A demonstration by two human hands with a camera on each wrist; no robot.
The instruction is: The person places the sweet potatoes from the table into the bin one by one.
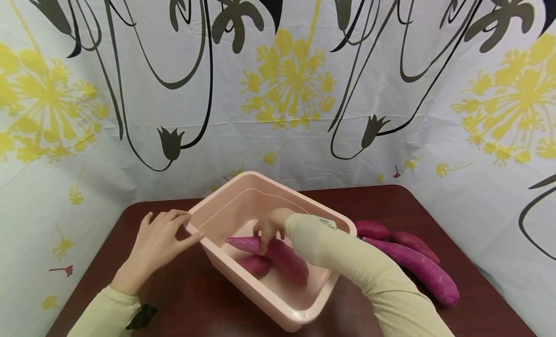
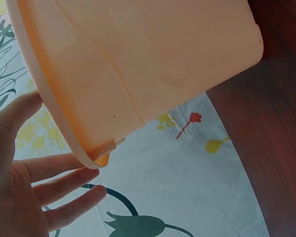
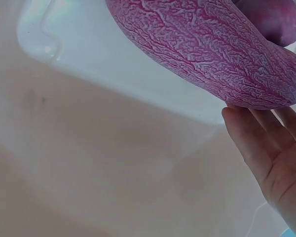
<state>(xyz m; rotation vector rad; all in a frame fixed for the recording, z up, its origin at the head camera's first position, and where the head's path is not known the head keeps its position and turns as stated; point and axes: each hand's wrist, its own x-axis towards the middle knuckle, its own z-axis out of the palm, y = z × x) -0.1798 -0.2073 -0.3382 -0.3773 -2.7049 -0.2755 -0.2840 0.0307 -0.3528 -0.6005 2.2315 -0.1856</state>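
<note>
Inside a pink plastic bin (image 1: pixel 288 315), my right hand (image 1: pixel 272 226) grips a long purple eggplant (image 1: pixel 288 262) near its narrower end, thumb on the near side. The right wrist view shows its wrinkled skin, with the fingers (image 3: pixel 254 143) against its end. A shorter reddish-purple sweet potato (image 1: pixel 256 265) lies beside it on the bin floor. My left hand (image 1: pixel 158 238) touches the bin's left corner, thumb and fingers spread along the rim; in the left wrist view the fingers (image 2: pixel 74 190) look nearly straight.
Right of the bin, another long eggplant (image 1: pixel 419 264) lies on the dark red-brown table (image 1: pixel 182 298) with two sweet potatoes (image 1: pixel 414 245). A patterned white cloth (image 1: pixel 269 148) hangs behind the table and along both sides.
</note>
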